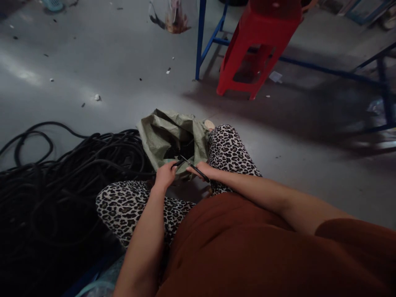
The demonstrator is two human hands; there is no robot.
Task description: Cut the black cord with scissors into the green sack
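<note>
In my right hand (202, 168) is a pair of scissors (199, 172) with black handles; the narrow metal blade points up and left. My left hand (165, 175) is closed round a short black hose piece (178, 163), whose end lies close to the blade. Both hands are over the near rim of an open grey-green woven sack (148, 134), which stands between my knees. Dark pieces (173, 152) lie inside the sack, too dim to tell apart. A heap of long black hoses (102, 154) lies left of the sack.
A red plastic stool (238, 53) stands ahead to the right, beside a blue metal frame (199, 45). A printed plastic bag (175, 16) sits at the far top. Small scraps (97, 97) are scattered over the grey floor (108, 53). A light-blue basket (53, 4) is at top left.
</note>
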